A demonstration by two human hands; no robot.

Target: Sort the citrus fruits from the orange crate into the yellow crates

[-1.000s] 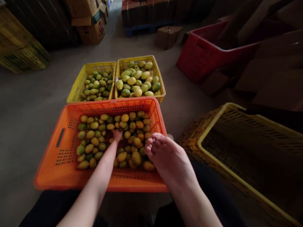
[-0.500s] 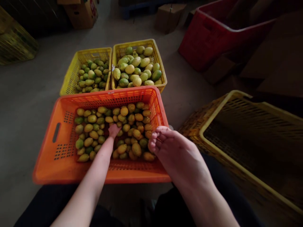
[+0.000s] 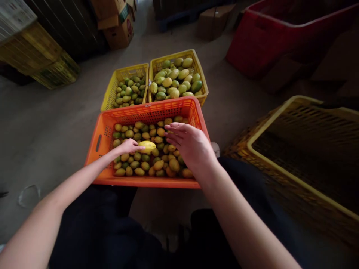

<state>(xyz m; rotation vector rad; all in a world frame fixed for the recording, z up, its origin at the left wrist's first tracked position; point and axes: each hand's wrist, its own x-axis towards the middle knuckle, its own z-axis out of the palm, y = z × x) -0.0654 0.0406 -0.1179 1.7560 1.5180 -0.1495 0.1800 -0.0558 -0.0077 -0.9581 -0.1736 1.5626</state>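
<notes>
My left hand [image 3: 130, 146] is closed on a yellow lemon [image 3: 147, 147], held by one end above the orange crate [image 3: 134, 181]. Below it in the crate lie many lemons [image 3: 139, 171], some yellow, some green. To the right, my right hand [image 3: 187, 141] hovers over the crate's right side with its fingers stretched out toward the held lemon. Nothing shows in that hand, and a gap separates it from the held lemon.
Behind the orange crate stand two yellow crates, a left one [image 3: 110, 89] with smaller green fruit and a right one [image 3: 206, 89] with larger fruit. A large yellow crate [image 3: 259, 132] is at my right. Farther off are a red bin [image 3: 246, 41] and cardboard boxes [image 3: 120, 33].
My left hand has risen out of the fruit with a yellow lemon in it. My right hand has moved inward over the crate. The view has shifted left.
</notes>
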